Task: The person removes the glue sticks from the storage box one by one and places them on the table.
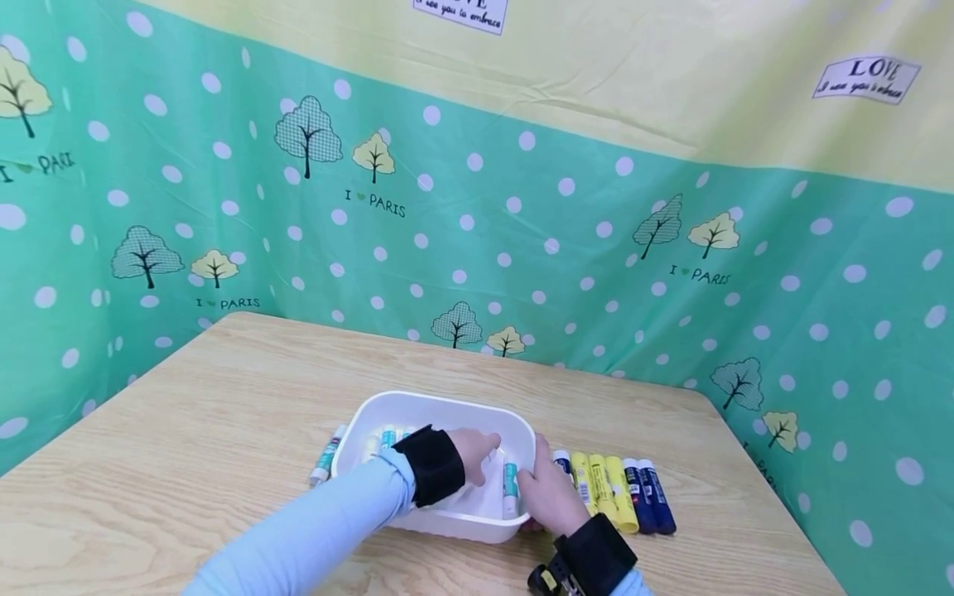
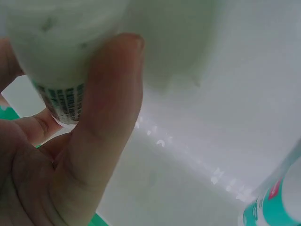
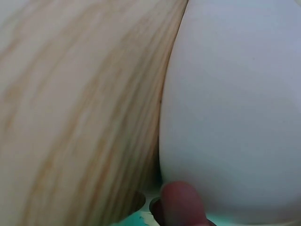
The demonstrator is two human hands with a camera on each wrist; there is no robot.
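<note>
Glue sticks [image 1: 621, 494] toward the desk's [image 1: 224, 406] right edge look sorted, teal sticks [image 1: 510, 494] in the tub [image 1: 447, 523] seemingly remain, left hand [image 1: 473, 455] pinching a pale stick [image 2: 59, 59], right hand [image 1: 555, 494] gripping the tub's rim
</note>
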